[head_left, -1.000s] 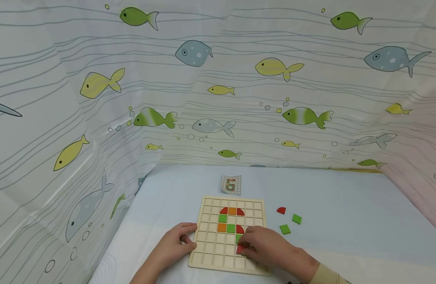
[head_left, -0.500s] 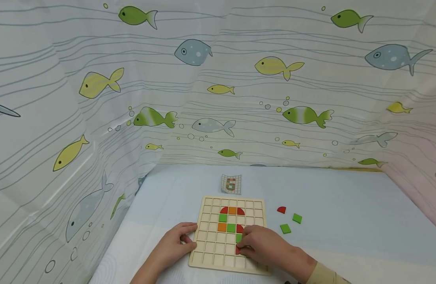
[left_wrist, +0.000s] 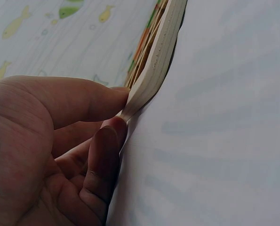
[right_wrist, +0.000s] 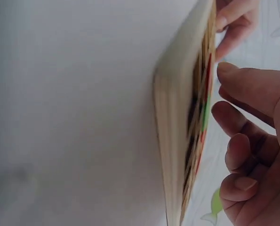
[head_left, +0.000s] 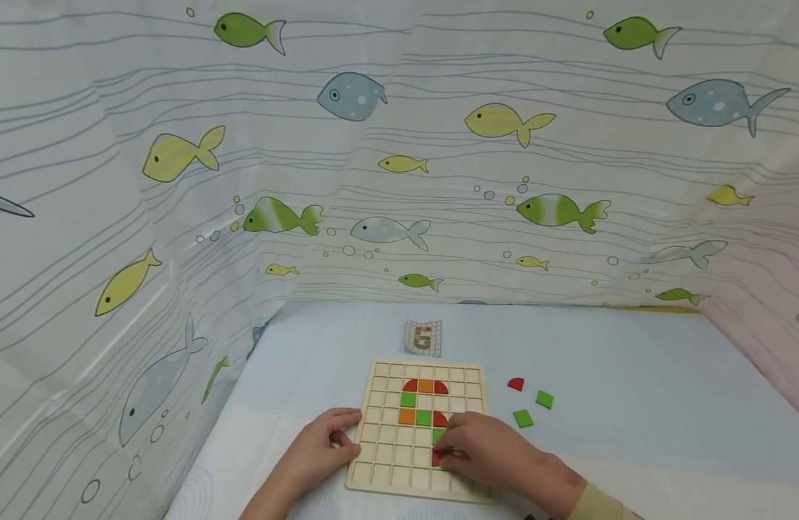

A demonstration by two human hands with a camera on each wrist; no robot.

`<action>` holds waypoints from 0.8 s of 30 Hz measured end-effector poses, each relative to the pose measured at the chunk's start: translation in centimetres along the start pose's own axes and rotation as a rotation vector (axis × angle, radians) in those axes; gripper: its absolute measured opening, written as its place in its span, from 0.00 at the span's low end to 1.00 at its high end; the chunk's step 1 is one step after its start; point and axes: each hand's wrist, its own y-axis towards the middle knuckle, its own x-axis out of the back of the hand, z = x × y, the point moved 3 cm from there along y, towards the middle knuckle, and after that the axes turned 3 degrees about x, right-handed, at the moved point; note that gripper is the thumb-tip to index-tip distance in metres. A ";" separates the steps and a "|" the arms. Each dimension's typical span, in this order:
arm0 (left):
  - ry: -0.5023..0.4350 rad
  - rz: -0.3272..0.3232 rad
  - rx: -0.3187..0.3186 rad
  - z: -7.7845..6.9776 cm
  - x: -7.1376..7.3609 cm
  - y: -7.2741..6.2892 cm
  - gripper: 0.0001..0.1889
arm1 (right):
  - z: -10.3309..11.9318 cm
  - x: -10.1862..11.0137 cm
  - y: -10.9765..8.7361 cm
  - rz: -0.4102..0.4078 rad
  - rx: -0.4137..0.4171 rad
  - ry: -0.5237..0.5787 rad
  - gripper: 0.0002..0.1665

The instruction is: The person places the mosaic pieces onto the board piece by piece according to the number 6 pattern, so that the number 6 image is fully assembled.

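The wooden grid board (head_left: 399, 477) lies on the table with red, orange and green tiles in its cells. My left hand (head_left: 321, 444) holds its left edge, thumb and forefinger spread along it; the left wrist view shows the thumb (left_wrist: 97, 101) against the rim. At the lower right tiles, my right hand (head_left: 480, 448) hovers with fingers loosely bent. A red quarter-circle tile (head_left: 436, 458) shows beside its fingertips, below a green square tile (head_left: 438, 435). In the right wrist view, thumb and forefinger stand apart, with no tile visible between them.
Right of the board lie a loose red quarter-circle tile (head_left: 516, 384) and two green square tiles, one nearer (head_left: 523, 418), one farther (head_left: 545, 399). Behind the board is a small pattern card (head_left: 422, 338). A fish-print curtain (head_left: 477, 238) encloses the table's back and sides.
The red quarter-circle tile under my right fingertips has turned and shifted slightly left into its cell. My left hand stays at the board's edge.
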 end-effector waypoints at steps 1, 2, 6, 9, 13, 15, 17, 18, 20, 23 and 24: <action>0.000 0.000 0.000 0.0 0.0 0.0 0.29 | -0.1 0.2 -0.1 -0.003 -0.008 0.007 0.10; -0.001 0.000 -0.001 0.0 0.0 0.0 0.29 | -0.2 0.4 -0.3 -0.005 -0.018 0.011 0.10; -0.002 -0.001 -0.007 0.1 0.0 0.1 0.29 | -0.9 1.3 -0.9 -0.018 -0.077 0.039 0.12; -0.003 -0.002 -0.009 0.1 0.0 0.1 0.30 | -1.6 1.8 -1.4 -0.029 -0.127 0.075 0.14; -0.003 -0.003 -0.007 0.1 0.0 0.1 0.30 | -2.5 2.1 -2.1 -0.038 -0.182 0.115 0.15; -0.001 -0.003 -0.005 0.1 0.0 0.1 0.30 | -3.0 2.3 -2.5 -0.046 -0.204 0.121 0.16; -0.001 -0.003 -0.003 0.1 -0.1 0.1 0.30 | -3.4 2.3 -2.9 -0.058 -0.218 0.125 0.17; -0.002 -0.003 -0.002 0.1 -0.1 0.1 0.30 | -3.6 2.4 -3.1 -0.064 -0.228 0.122 0.18; -0.006 -0.001 0.000 0.1 -0.1 0.1 0.30 | -4.1 2.5 -3.5 -0.075 -0.250 0.122 0.19; -0.011 0.001 -0.001 0.1 -0.1 0.1 0.30 | -4.7 2.6 -4.2 -0.097 -0.282 0.116 0.19; -0.012 0.002 -0.002 0.1 -0.1 0.1 0.30 | -4.9 2.6 -4.5 -0.108 -0.291 0.120 0.19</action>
